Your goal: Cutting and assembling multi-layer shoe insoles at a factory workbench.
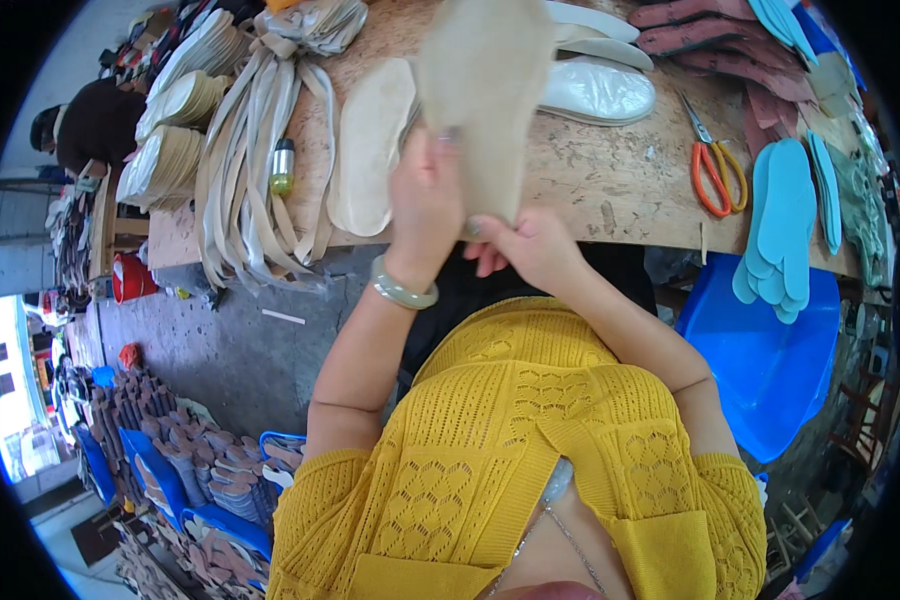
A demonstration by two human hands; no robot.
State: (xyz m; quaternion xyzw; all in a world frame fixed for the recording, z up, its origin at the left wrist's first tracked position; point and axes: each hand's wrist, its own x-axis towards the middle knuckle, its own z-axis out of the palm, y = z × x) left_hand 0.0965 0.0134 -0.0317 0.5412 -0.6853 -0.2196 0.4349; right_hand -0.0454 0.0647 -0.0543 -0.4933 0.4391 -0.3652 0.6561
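Insole (485, 90), pale beige and slightly blurred, is at the top centre of the frame, its wide end reaching the upper edge. The left hand (427, 205) grips its left side, thumb against the face; the right hand (532, 248) pinches the narrow lower end between thumb and fingers. A pale green bracelet (405, 292) circles the left wrist. Just left of the hands, a second beige insole (368, 150) lies on the wooden table (610, 185). Right of the raised piece, at upper centre, are shiny white insoles (598, 92). Beige strips (238, 165) hang over the table edge at upper left, with a small silver-capped bottle (283, 165) on them; further left stand stacks of cream insoles (160, 168). At upper right lie scissors (715, 165) with orange and yellow handles, near turquoise insoles (782, 215) overhanging the edge above a blue basin (760, 360).
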